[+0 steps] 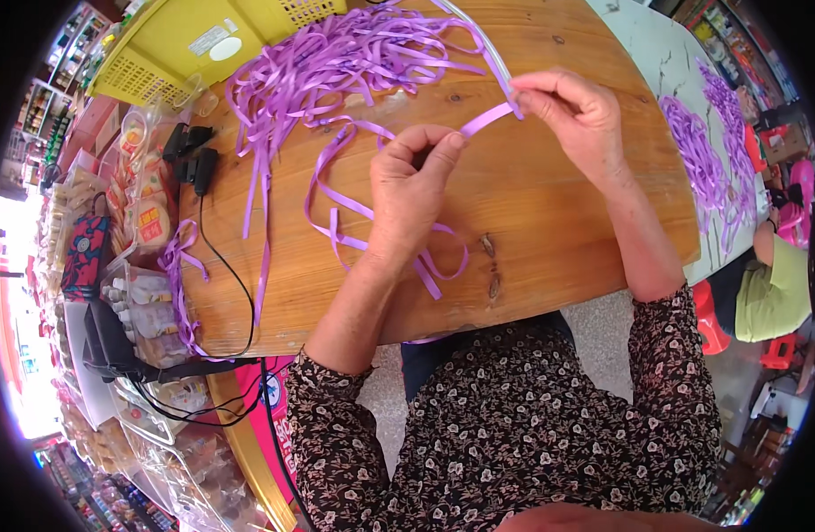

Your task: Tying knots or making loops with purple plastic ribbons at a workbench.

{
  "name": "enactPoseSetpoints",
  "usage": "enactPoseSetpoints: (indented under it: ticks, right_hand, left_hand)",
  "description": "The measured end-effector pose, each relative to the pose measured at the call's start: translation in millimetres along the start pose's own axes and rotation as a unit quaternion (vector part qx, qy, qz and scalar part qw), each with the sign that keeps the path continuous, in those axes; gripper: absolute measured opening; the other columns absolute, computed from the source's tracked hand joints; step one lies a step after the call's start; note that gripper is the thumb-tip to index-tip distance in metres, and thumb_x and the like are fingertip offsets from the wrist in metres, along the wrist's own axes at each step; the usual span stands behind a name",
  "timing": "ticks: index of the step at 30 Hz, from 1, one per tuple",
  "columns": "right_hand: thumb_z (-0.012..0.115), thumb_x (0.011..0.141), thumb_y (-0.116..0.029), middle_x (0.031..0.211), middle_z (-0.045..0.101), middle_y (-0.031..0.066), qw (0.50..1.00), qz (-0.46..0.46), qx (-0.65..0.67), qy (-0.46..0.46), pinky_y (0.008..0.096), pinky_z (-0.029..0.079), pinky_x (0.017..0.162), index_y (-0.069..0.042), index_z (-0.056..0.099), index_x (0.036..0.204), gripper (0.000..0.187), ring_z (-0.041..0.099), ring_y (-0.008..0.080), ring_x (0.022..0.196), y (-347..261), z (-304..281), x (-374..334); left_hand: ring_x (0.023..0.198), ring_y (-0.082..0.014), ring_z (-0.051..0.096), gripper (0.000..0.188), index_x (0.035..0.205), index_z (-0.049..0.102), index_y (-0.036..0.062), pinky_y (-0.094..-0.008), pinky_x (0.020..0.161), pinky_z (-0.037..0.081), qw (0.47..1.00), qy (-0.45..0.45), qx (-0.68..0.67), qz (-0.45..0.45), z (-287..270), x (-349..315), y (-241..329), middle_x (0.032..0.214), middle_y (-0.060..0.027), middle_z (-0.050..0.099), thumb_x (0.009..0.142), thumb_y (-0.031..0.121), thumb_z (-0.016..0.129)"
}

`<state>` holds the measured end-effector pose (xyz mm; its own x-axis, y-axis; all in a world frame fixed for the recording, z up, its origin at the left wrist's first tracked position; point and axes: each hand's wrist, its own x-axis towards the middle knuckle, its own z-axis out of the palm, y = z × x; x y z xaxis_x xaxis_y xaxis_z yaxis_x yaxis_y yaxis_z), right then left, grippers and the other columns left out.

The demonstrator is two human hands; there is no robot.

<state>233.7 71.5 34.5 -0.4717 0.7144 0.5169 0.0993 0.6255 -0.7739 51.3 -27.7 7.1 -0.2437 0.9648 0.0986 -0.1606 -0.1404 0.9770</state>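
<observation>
A flat purple ribbon point(487, 119) is stretched between my two hands over the wooden table point(567, 239). My left hand point(406, 182) pinches it between thumb and forefinger, and its loose length trails in curls below that wrist. At the other end, my right hand point(574, 120) is closed with thumb and forefinger on the ribbon. A thin grey rod-like strip point(489, 46), with purple ribbon along it, comes down from the top edge to these right fingertips. Whether the right fingers also grip the strip, I cannot tell. Beyond my left hand lies a tangled heap of purple ribbons point(336, 58).
A yellow plastic basket point(177, 44) stands at the far left. Clear packages point(150, 217) and a black cable point(214, 253) line the left edge. More purple ribbons point(696, 151) lie on a white marbled table point(651, 53) at right, near a person in light green point(774, 293).
</observation>
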Motion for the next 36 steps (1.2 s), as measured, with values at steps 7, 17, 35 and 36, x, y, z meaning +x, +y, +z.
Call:
enactPoseSetpoints:
  ticks: [7, 17, 35, 36]
  right_hand:
    - [0.067, 0.077, -0.002, 0.097, 0.064, 0.0074, 0.961, -0.21, -0.183, 0.008, 0.028, 0.049, 0.073, -0.004, 0.065, 0.104, 0.027, 0.059, 0.0181, 0.085, -16.3, -2.1, 5.5]
    - [0.069, 0.074, -0.008, 0.085, 0.062, 0.0052, 0.935, -0.216, -0.27, -0.075, 0.0328, 0.046, 0.071, -0.009, 0.068, 0.098, 0.025, 0.056, 0.0229, 0.079, -5.3, 5.8, -8.2]
    - [0.062, 0.081, 0.0, 0.08, 0.057, 0.0007, 0.961, 0.084, 0.148, -0.216, 0.0237, 0.042, 0.065, -0.002, 0.067, 0.098, 0.017, 0.052, 0.0099, 0.076, -13.5, 12.5, -10.3]
    - [0.061, 0.083, 0.0, 0.081, 0.057, 0.0001, 0.954, 0.111, 0.195, -0.2, 0.0229, 0.042, 0.066, -0.001, 0.067, 0.102, 0.02, 0.051, 0.009, 0.076, -12.0, 14.2, -11.2]
  left_hand:
    - [0.063, -0.0005, 0.042, 0.006, 0.086, 0.065, 0.0012, -0.017, 0.055, 0.032, 1.0, -0.008, 0.024, -0.014, 3.1, -0.3, 5.4, 0.072, 0.0068, 0.055, 0.086, 0.007, 0.063]
    - [0.057, -0.0069, 0.039, 0.006, 0.081, 0.064, -0.0006, -0.0225, 0.051, 0.032, 0.972, 0.011, 0.173, 0.158, 0.8, 4.1, -10.6, 0.065, 0.001, 0.044, 0.081, 0.005, 0.067]
    - [0.062, -0.004, 0.047, 0.007, 0.089, 0.061, 0.0045, -0.0198, 0.053, 0.038, 0.996, -0.016, -0.04, 0.082, 5.8, 2.9, -5.8, 0.073, 0.0037, 0.055, 0.084, 0.003, 0.064]
    - [0.062, -0.004, 0.047, 0.007, 0.089, 0.061, 0.0045, -0.0198, 0.053, 0.038, 0.996, -0.018, -0.04, 0.081, 5.4, 2.4, -4.7, 0.073, 0.0037, 0.055, 0.084, 0.003, 0.064]
